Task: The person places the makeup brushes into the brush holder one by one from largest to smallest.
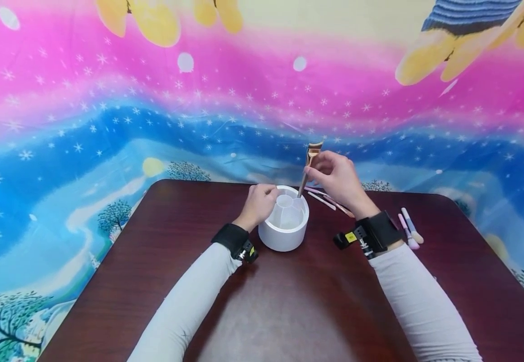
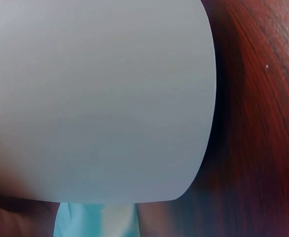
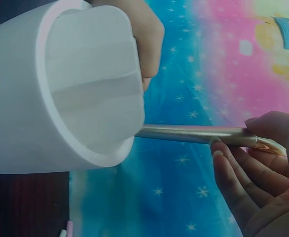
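A white round holder (image 1: 284,226) with inner dividers stands on the dark wooden table (image 1: 289,301). My left hand (image 1: 259,201) grips its far left rim; in the left wrist view the holder's wall (image 2: 100,98) fills the frame. My right hand (image 1: 336,176) pinches a makeup brush (image 1: 309,166) with a gold handle, held upright, its lower end inside the holder's far right compartment. The right wrist view shows the brush handle (image 3: 194,133) entering the holder (image 3: 60,94), with my fingers (image 3: 238,173) round it and my left hand (image 3: 147,39) on the rim.
Several thin pink and white brushes (image 1: 330,200) lie on the table behind my right hand. Two more pastel brushes (image 1: 410,229) lie to the right of my right wrist. A colourful patterned cloth (image 1: 108,125) hangs behind the table.
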`<control>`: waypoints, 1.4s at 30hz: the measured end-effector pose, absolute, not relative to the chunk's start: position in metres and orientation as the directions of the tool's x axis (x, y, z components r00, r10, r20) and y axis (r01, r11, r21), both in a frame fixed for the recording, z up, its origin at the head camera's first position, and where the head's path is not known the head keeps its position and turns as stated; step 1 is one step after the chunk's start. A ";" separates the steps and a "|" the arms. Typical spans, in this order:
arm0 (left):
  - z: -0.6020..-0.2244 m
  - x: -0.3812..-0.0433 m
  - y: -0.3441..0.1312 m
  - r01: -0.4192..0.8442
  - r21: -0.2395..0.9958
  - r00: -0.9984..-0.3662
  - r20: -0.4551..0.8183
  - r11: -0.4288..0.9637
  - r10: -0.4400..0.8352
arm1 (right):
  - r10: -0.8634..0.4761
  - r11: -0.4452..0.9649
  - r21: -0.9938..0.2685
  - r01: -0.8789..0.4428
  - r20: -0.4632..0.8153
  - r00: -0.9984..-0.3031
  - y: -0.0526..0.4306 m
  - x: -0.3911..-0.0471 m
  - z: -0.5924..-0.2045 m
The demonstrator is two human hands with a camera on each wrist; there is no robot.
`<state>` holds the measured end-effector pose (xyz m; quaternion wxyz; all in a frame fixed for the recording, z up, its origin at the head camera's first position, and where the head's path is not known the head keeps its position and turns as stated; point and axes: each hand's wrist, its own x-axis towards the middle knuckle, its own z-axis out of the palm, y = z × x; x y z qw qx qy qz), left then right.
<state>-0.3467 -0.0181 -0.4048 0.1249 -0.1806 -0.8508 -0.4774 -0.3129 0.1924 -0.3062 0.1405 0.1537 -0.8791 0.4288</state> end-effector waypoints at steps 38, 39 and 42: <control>-0.404 -0.345 -0.018 0.467 0.704 -0.882 0.413 0.534 0.227 | -0.272 0.697 -0.574 -0.430 0.343 -0.899 0.222 -0.301 -0.309; -0.403 -0.345 -0.018 0.467 0.705 -0.882 0.414 0.534 0.225 | -0.263 0.701 -0.573 -0.426 0.347 -0.900 0.227 -0.300 -0.307; -0.403 -0.345 -0.018 0.466 0.703 -0.882 0.415 0.538 0.222 | -0.230 0.720 -0.561 -0.409 0.364 -0.903 0.241 -0.295 -0.301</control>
